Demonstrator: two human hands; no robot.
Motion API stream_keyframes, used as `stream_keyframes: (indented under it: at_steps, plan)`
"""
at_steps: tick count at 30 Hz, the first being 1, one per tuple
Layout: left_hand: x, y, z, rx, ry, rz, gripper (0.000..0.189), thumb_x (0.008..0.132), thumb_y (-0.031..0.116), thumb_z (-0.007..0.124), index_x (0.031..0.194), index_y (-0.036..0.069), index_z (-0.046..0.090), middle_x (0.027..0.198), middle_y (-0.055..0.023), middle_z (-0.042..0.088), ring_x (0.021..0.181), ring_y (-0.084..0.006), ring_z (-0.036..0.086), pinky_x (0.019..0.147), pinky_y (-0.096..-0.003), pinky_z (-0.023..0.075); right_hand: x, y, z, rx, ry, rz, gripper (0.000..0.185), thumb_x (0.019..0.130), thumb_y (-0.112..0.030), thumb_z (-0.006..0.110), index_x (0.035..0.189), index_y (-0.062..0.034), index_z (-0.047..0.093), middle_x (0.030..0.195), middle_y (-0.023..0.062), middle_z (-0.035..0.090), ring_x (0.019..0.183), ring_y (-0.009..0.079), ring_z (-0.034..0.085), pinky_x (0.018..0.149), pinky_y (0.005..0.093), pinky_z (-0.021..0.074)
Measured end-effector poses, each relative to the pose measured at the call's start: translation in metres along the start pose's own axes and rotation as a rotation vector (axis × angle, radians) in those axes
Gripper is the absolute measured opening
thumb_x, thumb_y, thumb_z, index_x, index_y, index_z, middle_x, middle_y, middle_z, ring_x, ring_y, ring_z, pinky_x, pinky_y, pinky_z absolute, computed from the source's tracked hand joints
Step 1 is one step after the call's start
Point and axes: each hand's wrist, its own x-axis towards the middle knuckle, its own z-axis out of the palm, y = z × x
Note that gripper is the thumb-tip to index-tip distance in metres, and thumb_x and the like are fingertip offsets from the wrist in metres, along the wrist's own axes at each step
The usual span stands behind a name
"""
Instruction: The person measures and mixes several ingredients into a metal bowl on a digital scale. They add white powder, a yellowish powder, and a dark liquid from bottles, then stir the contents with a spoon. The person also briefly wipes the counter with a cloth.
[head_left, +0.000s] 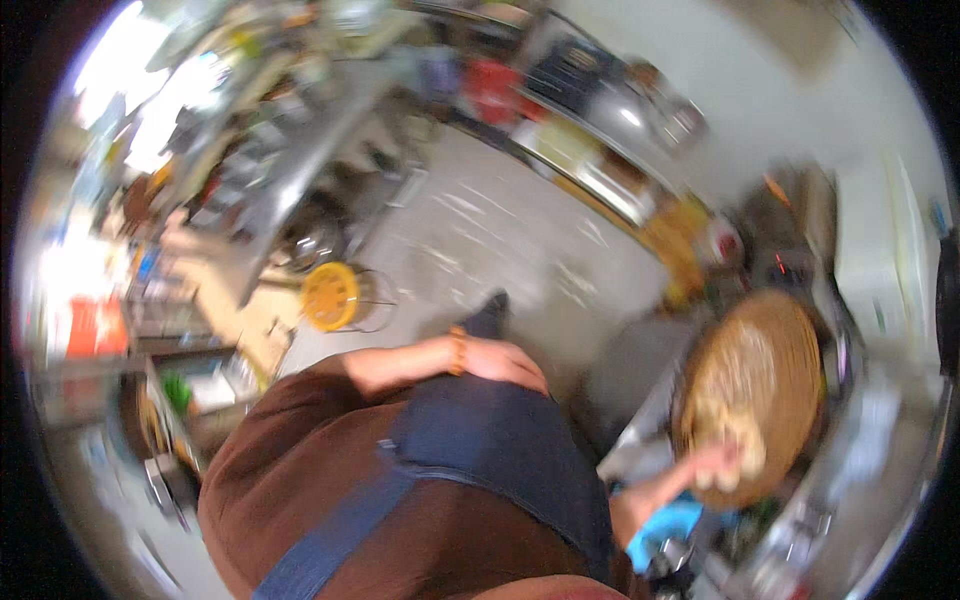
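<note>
My left hand (506, 364), with an orange beaded bracelet (457, 351) at the wrist, rests against the front of my dark blue apron (487, 427). I see nothing in it, though its fingertips are blurred. Over to the right, my right hand (720, 455) reaches into a large round woven tray (799, 360). It is at a group of pale, rounded pieces (739, 431), possibly dough, at the tray's near end. Blur hides whether its fingers close on one. A whitish powdery patch (742, 360) covers the middle of the tray.
A yellow-topped stool (330, 296) stands on the grey floor (495, 210), left of centre. A long metal counter (300, 172) with cluttered shelves runs along the left. Low shelving with a metal top (622, 112) lines the far wall. A blue basin (664, 529) sits below my right forearm.
</note>
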Motion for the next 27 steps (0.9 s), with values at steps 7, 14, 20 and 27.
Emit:
stream_keyframes:
  at_steps: [7, 14, 20, 27]
  plan:
    - [0.038, 0.007, -0.109, -0.141, -0.003, 0.043, 0.038, 0.112, 0.023, 0.057, 0.143, 0.003, 0.068, 0.156, -0.0165, 0.059, 0.148, -0.0285, 0.051, 0.124, -0.0414, 0.0371, 0.037, -0.141, 0.07, 1.039, -0.173, 0.495, 0.029, 0.104, -0.002, 0.061, 0.131, 0.0066, 0.064, 0.102, 0.0153, 0.075, 0.075, 0.0172, 0.068, 0.065, 0.0299, 0.0589]
    - [0.107, 0.018, -0.228, -0.246, -0.018, -0.172, 0.044, 0.111, 0.022, 0.063, 0.152, 0.007, 0.06, 0.145, -0.0085, 0.066, 0.134, -0.0185, 0.06, 0.115, -0.0361, 0.0482, 0.088, -0.245, 0.14, 0.96, -0.642, 0.509, 0.028, 0.104, -0.005, 0.066, 0.129, 0.0078, 0.066, 0.106, 0.0157, 0.076, 0.083, 0.02, 0.074, 0.073, 0.0311, 0.0613]
    - [0.176, 0.006, -0.292, -0.413, 0.251, -0.246, 0.04, 0.109, 0.02, 0.066, 0.145, 0.001, 0.064, 0.139, -0.0101, 0.069, 0.13, -0.0184, 0.063, 0.114, -0.0351, 0.0491, 0.054, -0.283, 0.318, 0.568, -1.257, 0.688, 0.041, 0.099, -0.012, 0.073, 0.136, 0.006, 0.066, 0.124, 0.0162, 0.073, 0.11, 0.0243, 0.073, 0.086, 0.0358, 0.0624]
    - [0.301, -0.076, -0.324, -0.502, 0.608, -0.465, 0.037, 0.108, 0.011, 0.064, 0.143, -0.001, 0.063, 0.138, -0.0115, 0.07, 0.128, -0.0204, 0.066, 0.113, -0.0335, 0.0495, -0.019, -0.228, 0.585, -0.278, -1.755, 0.131, 0.071, 0.093, -0.048, 0.066, 0.138, 0.0077, 0.066, 0.15, 0.0247, 0.063, 0.129, 0.0439, 0.065, 0.11, 0.0462, 0.0517]
